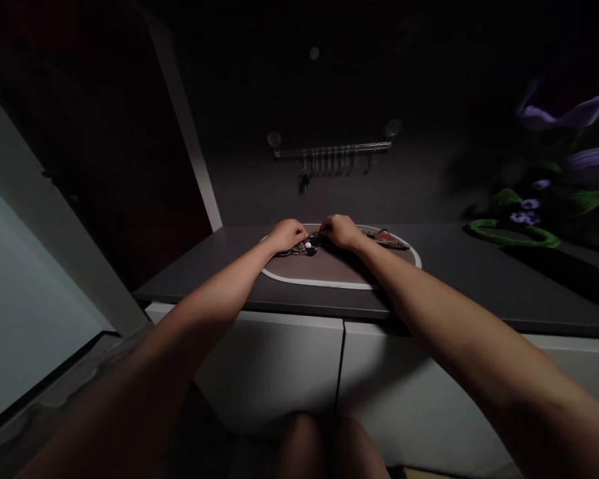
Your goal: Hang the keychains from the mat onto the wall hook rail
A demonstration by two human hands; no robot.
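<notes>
My left hand [288, 235] rests over the left part of a brown mat [337, 269] with a white rim, its fingers pinched together. Just beside it lies a small tangle of cords or metal loops [295, 250], with a pale round bead [308, 245] and a black piece that may be a key fob. My right hand [340, 231] is curled with fingertips pressed together, close to a dark small item [323, 240] between the two hands. What either hand grips is too small and dark to name. Right of my right wrist lies a patterned strap or cord [392, 244] by a reddish flat piece.
A clear rail [334, 150] with several hooks is fixed by suction cups to the dark wall; a small dark thing [304, 179] hangs from one. Purple flowers and a green ring [512, 234] stand on the right of the grey counter [459, 286]. White cabinet doors [284, 366] are below.
</notes>
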